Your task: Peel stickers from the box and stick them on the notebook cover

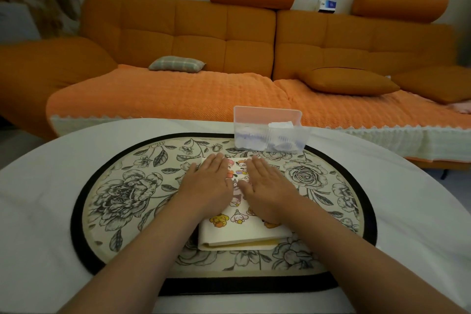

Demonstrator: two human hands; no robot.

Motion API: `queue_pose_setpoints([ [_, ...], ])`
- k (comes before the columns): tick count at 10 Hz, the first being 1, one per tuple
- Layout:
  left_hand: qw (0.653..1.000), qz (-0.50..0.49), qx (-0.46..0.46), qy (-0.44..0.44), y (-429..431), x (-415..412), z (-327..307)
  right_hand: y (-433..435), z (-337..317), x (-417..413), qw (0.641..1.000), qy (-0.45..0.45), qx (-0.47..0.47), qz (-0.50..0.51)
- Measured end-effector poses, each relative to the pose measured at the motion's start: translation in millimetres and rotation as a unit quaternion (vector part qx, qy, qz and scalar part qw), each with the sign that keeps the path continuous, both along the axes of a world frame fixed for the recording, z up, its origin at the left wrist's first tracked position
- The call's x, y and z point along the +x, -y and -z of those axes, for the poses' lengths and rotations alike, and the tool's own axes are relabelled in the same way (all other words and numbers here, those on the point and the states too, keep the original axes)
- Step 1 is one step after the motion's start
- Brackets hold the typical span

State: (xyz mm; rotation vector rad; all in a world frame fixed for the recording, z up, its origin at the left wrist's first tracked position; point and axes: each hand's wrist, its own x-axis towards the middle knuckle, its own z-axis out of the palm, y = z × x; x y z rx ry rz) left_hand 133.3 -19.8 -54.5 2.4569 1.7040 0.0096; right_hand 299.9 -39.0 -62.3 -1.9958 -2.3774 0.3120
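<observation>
A cream notebook (244,233) lies on the floral mat, its cover dotted with several cartoon stickers (237,218). My left hand (207,183) lies flat on the left half of the cover, fingers straight and together. My right hand (267,186) presses flat on the right half in the same way. A strip of stickers shows between the two hands. Beyond the notebook stands a clear plastic box (270,132) with its lid tipped up and white sticker sheets inside.
A round floral mat (122,191) with a black rim covers the middle of a white table (46,211). An orange sofa (178,89) with cushions runs behind the table's far edge.
</observation>
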Motion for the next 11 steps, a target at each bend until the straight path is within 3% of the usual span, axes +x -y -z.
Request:
queue_pose_setpoints([
  [1,1.000,0.000,0.003,0.003,2,1,0,8,-1,8,0.999,0.015,-0.004,0.034],
  [2,0.999,0.002,0.032,-0.009,3,1,0,19,-5,6,0.999,0.024,0.036,0.002],
  [4,0.997,0.049,0.060,-0.031,32,0,-1,39,-7,-11,0.997,-0.008,0.011,-0.082],
  [9,0.997,0.054,0.062,0.010,59,-16,8,58,-4,22,0.999,0.005,-0.014,-0.043],
  [10,0.995,0.052,0.036,0.080,60,-19,5,62,-3,24,0.999,-0.024,-0.012,-0.022],
  [11,0.961,0.013,0.006,0.276,63,-26,-3,71,-21,26,0.992,-0.119,0.028,-0.016],
])
